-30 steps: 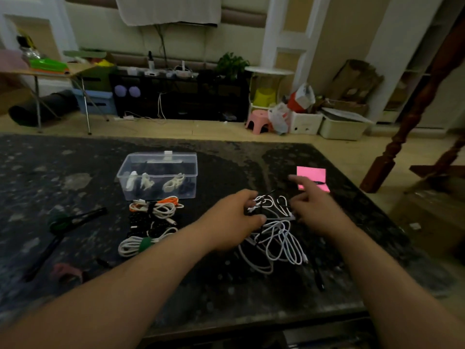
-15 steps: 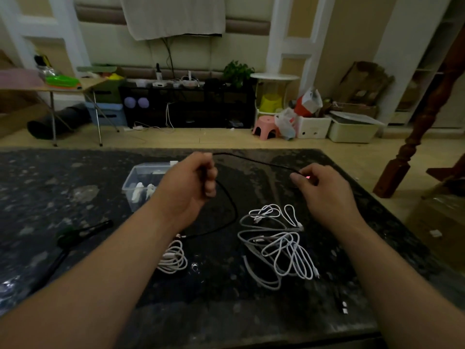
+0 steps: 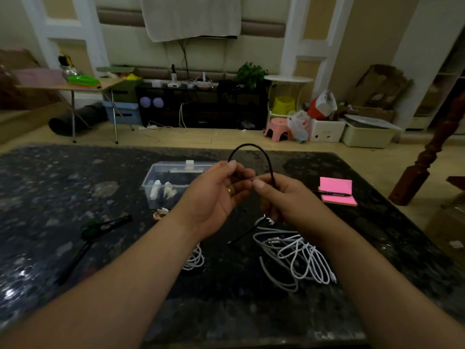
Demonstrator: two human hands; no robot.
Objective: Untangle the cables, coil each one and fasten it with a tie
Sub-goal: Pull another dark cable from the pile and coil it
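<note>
Both hands are raised over the dark stone table (image 3: 63, 197) and hold one black cable (image 3: 254, 147), which arches in a loop above them. My left hand (image 3: 219, 195) pinches one side of the loop and my right hand (image 3: 284, 195) pinches the other, thumbs nearly touching. The cable's loose end trails down to the table below my right hand. A tangle of white cables (image 3: 294, 255) lies on the table under my right forearm. A coiled white cable (image 3: 195, 259) shows beside my left forearm.
A clear plastic box (image 3: 171, 180) holding white pieces stands behind my left hand. A pink sticky-note pad (image 3: 336, 190) with a pen lies at the right. Dark ties (image 3: 100, 227) lie at the left. An orange-and-white coil (image 3: 161, 212) peeks out near the box.
My hands have come together from wide apart, bending the stretched black cable into a loop above them. A second ago both hands were down on the white tangle.
</note>
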